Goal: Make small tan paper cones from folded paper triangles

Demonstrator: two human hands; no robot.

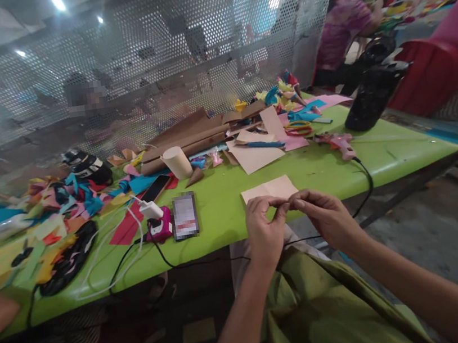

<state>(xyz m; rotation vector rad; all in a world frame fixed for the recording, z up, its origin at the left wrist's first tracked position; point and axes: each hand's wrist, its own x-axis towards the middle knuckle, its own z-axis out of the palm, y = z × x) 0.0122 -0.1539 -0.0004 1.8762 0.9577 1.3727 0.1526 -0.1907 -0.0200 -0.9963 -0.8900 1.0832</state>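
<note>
My left hand (264,224) and my right hand (324,216) meet at the near edge of the green table (226,211), fingertips pinched together. Both pinch the near edge of a pale pink sheet of paper (269,188) that lies flat on the table just beyond them. A thin black cable (365,186) runs under my right hand from a pink glue gun (338,143) further back.
A phone (184,214), a pink power strip (159,227) with white charger and cables lie to the left. Paper scraps, brown card rolls (184,141), a paper cone (177,161) and a black bottle (371,92) crowd the back. A perforated metal screen stands behind; another person sits far right.
</note>
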